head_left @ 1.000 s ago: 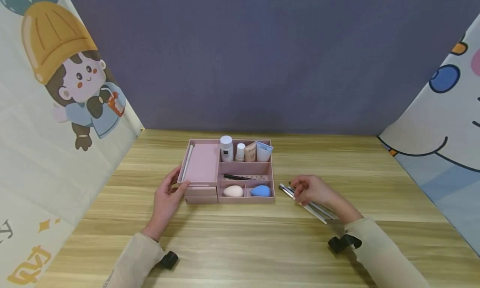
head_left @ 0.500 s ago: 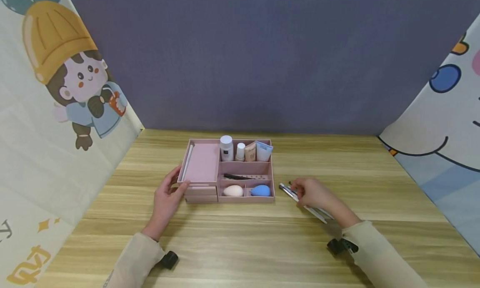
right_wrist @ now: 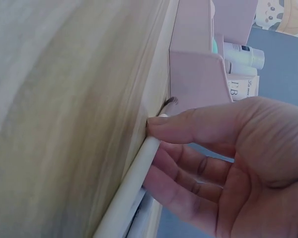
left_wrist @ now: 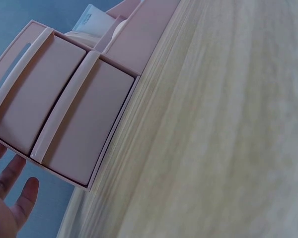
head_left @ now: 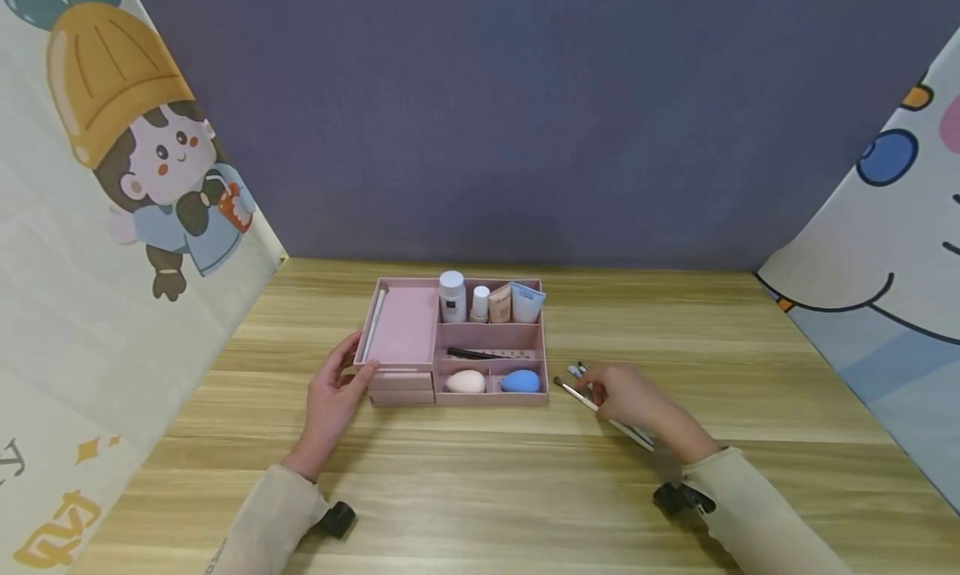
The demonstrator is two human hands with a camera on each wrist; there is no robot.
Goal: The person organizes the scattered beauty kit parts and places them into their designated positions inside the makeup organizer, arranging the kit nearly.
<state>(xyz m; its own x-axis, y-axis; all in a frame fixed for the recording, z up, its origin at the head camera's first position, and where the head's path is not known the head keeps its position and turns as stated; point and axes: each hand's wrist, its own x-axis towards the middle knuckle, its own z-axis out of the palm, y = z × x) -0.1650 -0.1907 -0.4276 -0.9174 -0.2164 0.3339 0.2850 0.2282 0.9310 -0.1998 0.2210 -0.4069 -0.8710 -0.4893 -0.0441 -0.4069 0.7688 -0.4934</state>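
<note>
Lower right of centre, we pinch a pale-handled makeup brush point(head_left: 576, 394) with the right hand point(head_left: 628, 397); left of centre, our left hand point(head_left: 335, 400) touches, fingers spread, the pink drawer organizer point(head_left: 405, 325), a white-capped bottle point(head_left: 452, 298) upright in its far row.

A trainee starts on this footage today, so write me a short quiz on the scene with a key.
1. Multiple choice: what does the right hand pinch?
A) a tube
B) a white-handled brush
C) a drawer handle

2. True or false: a divider separates the blue sponge from the pale sponge.

3. Fill in, as the person sees it (front, middle or back): the tallest white bottle stands in the ____ compartment of the pink organizer.

Key: 1. B; 2. True; 3. back.
</note>
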